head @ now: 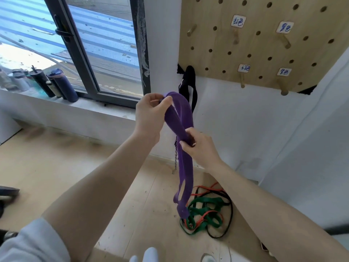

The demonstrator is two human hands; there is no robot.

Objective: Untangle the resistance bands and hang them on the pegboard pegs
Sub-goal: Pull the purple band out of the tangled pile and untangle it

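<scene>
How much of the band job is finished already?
Nothing hangs yet: the pegs on the pegboard are bare. In hand: the left hand pinches the top of the purple band and the right hand grips it lower down. Left to do: its bottom end reaches the green, red and black bands, tangled on the floor.

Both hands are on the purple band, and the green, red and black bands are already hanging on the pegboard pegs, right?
Not quite. Both hands, left and right, do hold the purple band, but the head view shows the green, red and black bands tangled on the floor; the pegboard pegs are bare.
</scene>
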